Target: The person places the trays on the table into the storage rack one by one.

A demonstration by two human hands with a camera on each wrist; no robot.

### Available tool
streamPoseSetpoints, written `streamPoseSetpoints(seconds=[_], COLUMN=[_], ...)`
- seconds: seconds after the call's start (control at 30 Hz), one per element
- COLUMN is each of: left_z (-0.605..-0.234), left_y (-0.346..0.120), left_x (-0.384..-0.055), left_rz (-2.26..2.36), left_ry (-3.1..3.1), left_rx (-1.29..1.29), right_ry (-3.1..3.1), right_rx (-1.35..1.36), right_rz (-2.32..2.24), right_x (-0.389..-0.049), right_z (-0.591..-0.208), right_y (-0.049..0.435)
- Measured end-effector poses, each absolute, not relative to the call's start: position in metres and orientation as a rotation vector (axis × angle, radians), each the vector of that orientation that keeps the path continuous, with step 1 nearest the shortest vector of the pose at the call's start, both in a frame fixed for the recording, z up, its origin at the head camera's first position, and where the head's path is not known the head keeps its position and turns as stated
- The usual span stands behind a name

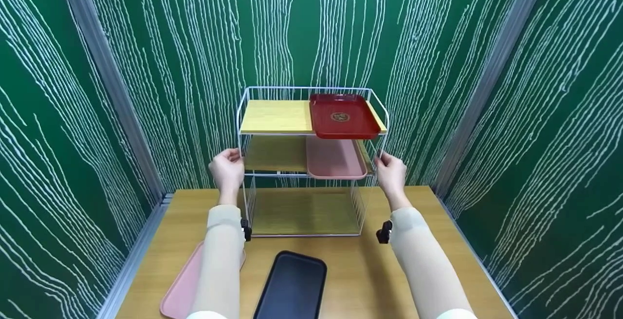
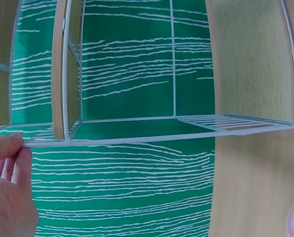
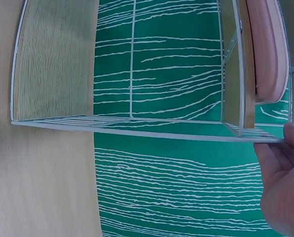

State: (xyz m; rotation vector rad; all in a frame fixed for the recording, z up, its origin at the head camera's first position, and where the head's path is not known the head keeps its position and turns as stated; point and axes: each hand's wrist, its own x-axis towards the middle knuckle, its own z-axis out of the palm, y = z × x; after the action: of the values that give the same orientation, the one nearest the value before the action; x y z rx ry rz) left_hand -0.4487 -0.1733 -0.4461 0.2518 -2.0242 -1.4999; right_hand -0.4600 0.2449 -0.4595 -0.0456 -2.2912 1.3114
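Note:
A white wire shelf rack (image 1: 306, 175) with three wooden boards stands at the back of the table. My left hand (image 1: 228, 169) pinches its left front upright just above the middle board; the left wrist view shows thumb and fingers on the white wire (image 2: 151, 138). On the other side my right hand (image 1: 391, 173) pinches the right front upright at about the same height. A red tray (image 1: 343, 114) with a gold emblem lies on the top board's right part, its front edge over the rim. Below it, a pink tray (image 1: 336, 158) lies on the middle board's right part.
In front of the rack a black tray (image 1: 294, 285) lies on the wooden table (image 1: 350, 270). Another pink tray (image 1: 182, 282) lies to its left, partly under my left forearm. Green walls with white lines (image 1: 272, 31) and grey metal posts (image 1: 112, 75) surround the table.

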Motion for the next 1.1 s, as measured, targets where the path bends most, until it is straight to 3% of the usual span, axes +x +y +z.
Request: streamPoseSetpoints(seconds=[0.6,1.1], left_z=[-0.448,-0.454], left_y=[-0.174,-0.183], left_x=[-0.445,-0.432], left_rz=[-1.595,-1.869], left_ry=[-2.009,-1.97], left_rx=[0.243,0.039], right_ry=[-2.341,-2.311], right_rx=[-0.052,-0.072], right_rz=[1.29,1.227], right_x=[-0.46,-0.463], right_z=[-0.465,-0.469], right_y=[0.248,0.241])
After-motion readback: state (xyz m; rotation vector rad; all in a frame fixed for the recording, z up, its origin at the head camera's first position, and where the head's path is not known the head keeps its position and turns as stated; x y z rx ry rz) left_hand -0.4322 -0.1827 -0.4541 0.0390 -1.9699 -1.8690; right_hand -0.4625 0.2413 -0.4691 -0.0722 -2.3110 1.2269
